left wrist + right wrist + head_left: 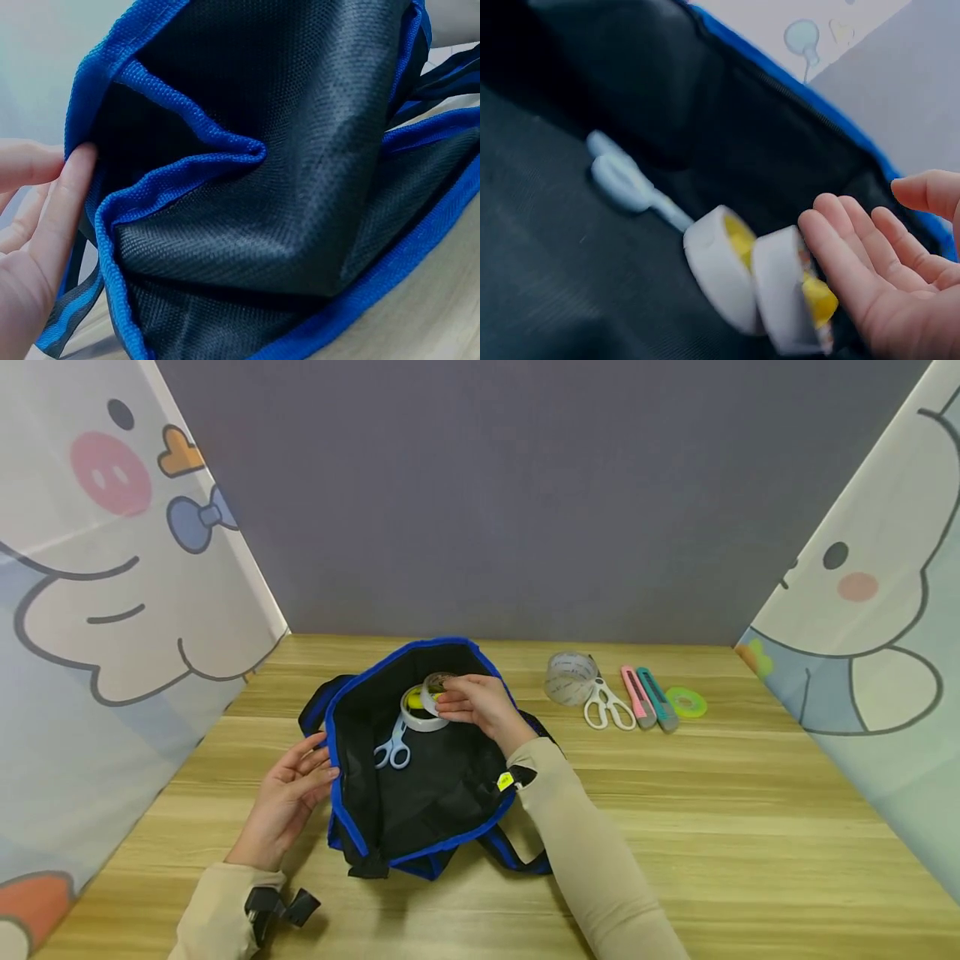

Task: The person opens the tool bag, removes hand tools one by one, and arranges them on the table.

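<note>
A black bag (pixel 442 793) with blue edging stands on the table, its mouth turned up. My left hand (pixel 288 789) pinches the bag's left rim between thumb and fingers; the left wrist view shows the folded blue edging (pixel 187 165) beside them. Inside lie light blue scissors (pixel 400 753) and two white tape rolls, one (pixel 720 274) leaning against the other (pixel 778 289). Something yellow (pixel 820 300) shows through the rolls' centres. Reaching into the bag, my right hand (pixel 483 706) has its fingers extended right beside the nearer roll, with the thumb apart.
On the table right of the bag lie a clear tape roll (pixel 570 678), white-handled scissors (pixel 606 703), a pink cutter (pixel 637 697), a teal cutter (pixel 657 700) and a green tape roll (pixel 697 703). A bag strap (pixel 517 856) trails at its lower right. A grey panel (pixel 510 502) stands behind.
</note>
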The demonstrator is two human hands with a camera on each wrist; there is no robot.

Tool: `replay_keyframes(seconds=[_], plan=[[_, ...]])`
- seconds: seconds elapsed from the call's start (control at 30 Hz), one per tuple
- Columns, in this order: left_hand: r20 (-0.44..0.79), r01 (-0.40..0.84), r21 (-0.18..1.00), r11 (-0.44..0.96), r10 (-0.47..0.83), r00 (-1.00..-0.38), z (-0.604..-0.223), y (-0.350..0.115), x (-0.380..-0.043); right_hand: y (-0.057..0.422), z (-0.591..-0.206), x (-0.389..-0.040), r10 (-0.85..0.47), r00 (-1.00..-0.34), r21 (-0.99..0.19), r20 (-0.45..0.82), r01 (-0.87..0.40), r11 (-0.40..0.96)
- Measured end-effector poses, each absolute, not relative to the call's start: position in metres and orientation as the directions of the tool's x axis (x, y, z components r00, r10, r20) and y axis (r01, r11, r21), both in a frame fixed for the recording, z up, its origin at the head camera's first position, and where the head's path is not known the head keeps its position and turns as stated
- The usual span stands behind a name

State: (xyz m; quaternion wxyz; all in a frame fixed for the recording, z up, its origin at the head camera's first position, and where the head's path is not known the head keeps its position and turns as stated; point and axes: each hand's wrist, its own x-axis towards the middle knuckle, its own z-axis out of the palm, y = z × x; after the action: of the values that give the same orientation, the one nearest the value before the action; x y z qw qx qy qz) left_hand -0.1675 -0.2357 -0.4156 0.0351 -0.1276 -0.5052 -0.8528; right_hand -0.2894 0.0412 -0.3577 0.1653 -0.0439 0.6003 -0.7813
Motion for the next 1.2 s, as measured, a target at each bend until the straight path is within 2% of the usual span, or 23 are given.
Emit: replay_keyframes(seconds=[0.2, 0.53, 0.67, 0.9, 1.07, 1.2], plan=[[0.248, 0.185, 0.855, -0.485, 0.068, -0.966, -0.417, -0.236, -0.167, 0.042, -0.379, -0.293, -0.253, -0.944, -0.94, -0.214, 0.269, -0.211], [0.243, 0.185, 0.863, -0.471, 0.065, -0.968, -0.416, -0.237, -0.167, 0.048, -0.398, -0.294, -0.218, -0.935, -0.927, -0.279, 0.321, -0.192], [0.24, 0.185, 0.866, -0.464, 0.063, -0.969, -0.415, -0.236, -0.167, 0.052, -0.4, -0.296, -0.257, -0.912, -0.924, -0.319, 0.36, -0.129], [0.25, 0.192, 0.86, -0.472, 0.062, -0.966, -0.415, -0.236, -0.168, 0.06, -0.394, -0.301, -0.344, -0.833, -0.891, -0.433, 0.454, 0.02], [0.261, 0.194, 0.849, -0.491, 0.072, -0.963, -0.416, -0.235, -0.169, 0.063, -0.39, -0.302, -0.372, -0.805, -0.885, -0.463, 0.443, 0.143], [0.266, 0.193, 0.849, -0.492, 0.081, -0.961, -0.417, -0.234, -0.168, 0.064, -0.392, -0.303, -0.36, -0.803, -0.879, -0.474, 0.451, 0.153]])
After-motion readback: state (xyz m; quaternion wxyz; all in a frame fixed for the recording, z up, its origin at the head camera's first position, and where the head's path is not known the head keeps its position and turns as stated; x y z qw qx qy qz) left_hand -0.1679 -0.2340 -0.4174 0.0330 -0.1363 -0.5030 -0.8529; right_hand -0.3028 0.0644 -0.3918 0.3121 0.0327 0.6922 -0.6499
